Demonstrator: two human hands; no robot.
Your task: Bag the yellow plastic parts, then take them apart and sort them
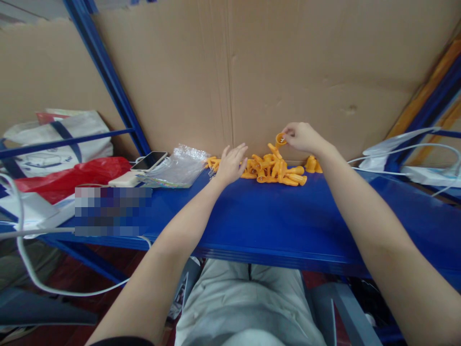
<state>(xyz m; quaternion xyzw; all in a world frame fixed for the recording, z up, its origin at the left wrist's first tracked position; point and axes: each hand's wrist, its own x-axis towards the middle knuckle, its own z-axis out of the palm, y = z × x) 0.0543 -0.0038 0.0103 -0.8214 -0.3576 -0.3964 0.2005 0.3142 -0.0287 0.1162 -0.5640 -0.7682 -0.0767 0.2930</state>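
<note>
Holding: right hand (pixel 302 137), fingers pinching one orange plastic piece (pixel 280 139) above pile (pixel 275 170).
Left hand (pixel 231 163): fingers spread, released, over pile at counter (pixel 273 221) back edge.

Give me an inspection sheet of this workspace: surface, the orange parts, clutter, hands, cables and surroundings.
Surface: blue shelf, bare in the middle and front.
Job's things: pile of orange parts at the back edge; one orange part lifted above it.
Clutter: phone, clear bag, red bag and white tote to the left.
Hands: left hand open, fingers spread, at the left end of the pile; right hand pinching the lifted part.
Cables: white cable looping lower left; white cables at right.
Surroundings: cardboard wall behind, blue frame post at left.
</note>
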